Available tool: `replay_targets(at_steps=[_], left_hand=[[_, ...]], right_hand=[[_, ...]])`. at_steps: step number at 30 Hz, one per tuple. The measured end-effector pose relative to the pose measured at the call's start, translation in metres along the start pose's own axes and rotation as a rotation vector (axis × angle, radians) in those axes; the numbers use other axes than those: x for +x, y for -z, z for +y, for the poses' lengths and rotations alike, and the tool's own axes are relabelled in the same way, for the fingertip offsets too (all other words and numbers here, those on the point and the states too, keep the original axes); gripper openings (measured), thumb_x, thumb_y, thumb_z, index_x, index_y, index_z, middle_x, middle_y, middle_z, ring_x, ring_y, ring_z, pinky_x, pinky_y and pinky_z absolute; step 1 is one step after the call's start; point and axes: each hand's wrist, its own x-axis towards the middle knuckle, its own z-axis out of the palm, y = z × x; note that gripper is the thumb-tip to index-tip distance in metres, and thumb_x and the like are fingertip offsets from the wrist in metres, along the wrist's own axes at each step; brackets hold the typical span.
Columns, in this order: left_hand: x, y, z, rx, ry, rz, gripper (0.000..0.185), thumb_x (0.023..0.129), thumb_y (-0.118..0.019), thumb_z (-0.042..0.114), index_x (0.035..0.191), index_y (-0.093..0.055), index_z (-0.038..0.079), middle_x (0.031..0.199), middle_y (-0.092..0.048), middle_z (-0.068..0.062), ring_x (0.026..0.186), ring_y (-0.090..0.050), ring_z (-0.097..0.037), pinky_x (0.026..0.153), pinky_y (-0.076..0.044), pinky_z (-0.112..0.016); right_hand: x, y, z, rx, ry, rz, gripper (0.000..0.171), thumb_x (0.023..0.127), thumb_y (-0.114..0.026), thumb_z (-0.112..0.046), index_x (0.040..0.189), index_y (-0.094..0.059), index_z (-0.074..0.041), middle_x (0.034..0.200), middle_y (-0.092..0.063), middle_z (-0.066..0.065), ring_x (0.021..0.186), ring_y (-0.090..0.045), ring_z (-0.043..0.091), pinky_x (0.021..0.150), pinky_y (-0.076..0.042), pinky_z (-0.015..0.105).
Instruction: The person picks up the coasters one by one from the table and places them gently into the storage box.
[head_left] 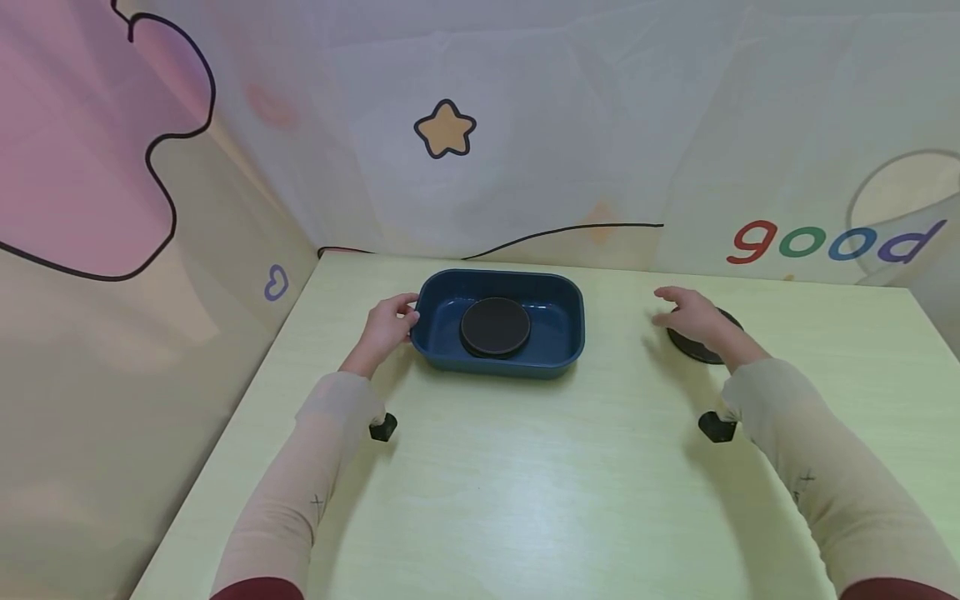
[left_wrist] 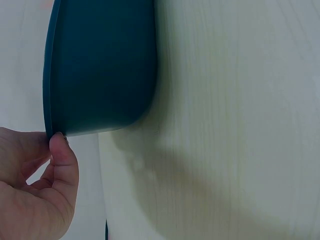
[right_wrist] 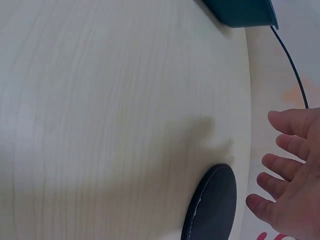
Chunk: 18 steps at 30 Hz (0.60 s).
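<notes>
A dark blue rectangular tray (head_left: 491, 365) with rounded corners sits toward the back of the table. Inside it lies a round black coaster (head_left: 495, 325), thick enough to look like a small stack. My left hand (head_left: 384, 327) pinches the tray's left end at the rim; the left wrist view shows the thumb (left_wrist: 64, 160) against the wall's edge. Over to the right, another round black coaster (right_wrist: 214, 205) with a stitched edge lies flat on the table. My right hand (head_left: 693, 319) hovers above it, fingers spread and holding nothing, partly covering it in the head view.
The pale wood-grain table (head_left: 480, 483) meets a printed cloth backdrop (head_left: 540, 150) right behind the tray. Another cloth wall (head_left: 187, 400) runs along the left edge. A small black block (head_left: 383, 427) sits under the left wrist, a matching block (head_left: 717, 427) under the right.
</notes>
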Motion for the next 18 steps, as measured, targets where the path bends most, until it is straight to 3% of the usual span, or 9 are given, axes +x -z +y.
replay_targets(at_steps=[10,18], left_hand=[[0.0,0.0,-0.001,0.009,0.007,-0.002,0.038,0.092,-0.045,0.01,0.13,-0.043,0.01,0.101,-0.049,-0.011,0.072,-0.051,-0.017,0.064,-0.052,-0.023],[0.0,0.0,-0.002,0.007,-0.011,0.005,0.037,0.092,-0.045,0.01,0.129,-0.044,0.009,0.1,-0.049,-0.011,0.071,-0.051,-0.016,0.063,-0.052,-0.023]], right_hand=[[-0.006,0.006,0.03,-0.096,-0.038,-0.022,0.073,0.088,-0.05,-0.032,0.139,-0.011,0.003,0.141,-0.011,0.03,0.127,-0.009,0.048,0.102,-0.011,0.06],[-0.012,0.009,0.05,-0.1,-0.039,-0.016,0.084,0.086,-0.05,-0.043,0.139,-0.007,0.006,0.14,-0.009,0.032,0.127,-0.007,0.049,0.101,-0.009,0.061]])
